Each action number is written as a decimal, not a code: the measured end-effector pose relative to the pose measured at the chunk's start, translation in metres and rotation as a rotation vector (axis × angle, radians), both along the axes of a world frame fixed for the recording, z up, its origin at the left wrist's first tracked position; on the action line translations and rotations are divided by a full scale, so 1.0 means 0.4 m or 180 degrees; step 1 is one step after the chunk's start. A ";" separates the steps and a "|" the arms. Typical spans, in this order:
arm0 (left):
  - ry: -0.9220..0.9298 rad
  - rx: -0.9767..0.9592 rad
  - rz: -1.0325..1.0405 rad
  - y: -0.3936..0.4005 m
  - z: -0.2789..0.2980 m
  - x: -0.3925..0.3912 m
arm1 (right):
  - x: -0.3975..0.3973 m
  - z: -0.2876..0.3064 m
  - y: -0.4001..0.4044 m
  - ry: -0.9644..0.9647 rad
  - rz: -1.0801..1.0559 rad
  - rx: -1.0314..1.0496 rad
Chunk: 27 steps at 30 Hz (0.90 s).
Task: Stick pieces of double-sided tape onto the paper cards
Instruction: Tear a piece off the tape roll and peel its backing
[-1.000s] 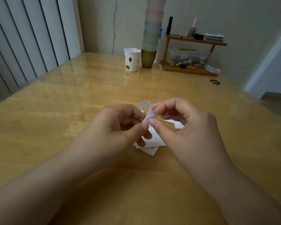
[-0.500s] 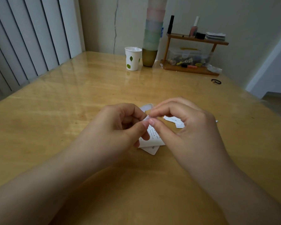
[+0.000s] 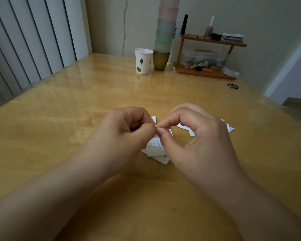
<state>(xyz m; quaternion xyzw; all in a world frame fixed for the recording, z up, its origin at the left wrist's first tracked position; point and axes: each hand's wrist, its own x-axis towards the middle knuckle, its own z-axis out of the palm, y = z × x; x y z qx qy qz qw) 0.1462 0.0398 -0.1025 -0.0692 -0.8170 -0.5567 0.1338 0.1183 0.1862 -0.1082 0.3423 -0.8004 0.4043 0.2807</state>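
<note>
Change since a second ago: the white tape loop that arched above the fingers then has dropped out of sight; only a small white tip shows now, and both hands have closed in and sunk nearer the table.
Left hand (image 3: 127, 131): curled, thumb and forefinger pressed together on the piece of double-sided tape (image 3: 154, 120) at the meeting point of the two hands.
Right hand (image 3: 200, 136): thumb and forefinger pinch the same piece from the other side, tips touching the left hand's; the other fingers arch loosely above the table.
Tape position: held above the cards, between the two pinches; mostly hidden, so its long axis cannot be told, though the visible white tip stands up just behind the left forefinger.
Paper cards (image 3: 155, 147): a small overlapping stack lying flat on the wooden table (image 3: 76, 127), directly below the fingertips; printed text faces up, and the lowest card's corner points toward the person.
Paper scraps (image 3: 230, 127): white bits lying flat just beyond the right hand, partly hidden by it.
Far end: a paper cup with green leaves (image 3: 143, 61) stands beside a tall stack of pastel cups (image 3: 164, 39); a wooden shelf (image 3: 208, 56) is right of those, and a black hair tie (image 3: 232, 86) lies near it.
</note>
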 end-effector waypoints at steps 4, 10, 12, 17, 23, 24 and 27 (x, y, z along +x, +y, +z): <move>-0.0217 0.0181 -0.0092 -0.009 -0.011 -0.012 | -0.005 0.000 0.001 0.0194 0.0023 0.0084; -0.0269 0.0111 -0.0227 -0.010 -0.005 -0.012 | -0.013 0.001 0.008 0.0217 0.0067 0.0261; -0.0244 0.0151 -0.0272 -0.010 -0.005 -0.009 | -0.015 0.005 0.013 0.0311 0.0134 0.0340; -0.0348 0.0399 -0.0263 -0.014 -0.003 -0.014 | -0.018 0.016 0.024 0.0316 0.0325 0.0608; -0.0273 0.1160 -0.0056 -0.031 0.013 -0.027 | 0.008 0.029 0.022 -0.0902 0.0709 0.0066; -0.0261 0.1183 -0.0057 -0.028 0.012 -0.028 | 0.006 0.033 0.026 -0.1149 0.0757 -0.0126; -0.0287 0.1253 -0.0140 -0.031 0.007 -0.023 | -0.008 0.037 0.034 -0.1915 0.0896 -0.0815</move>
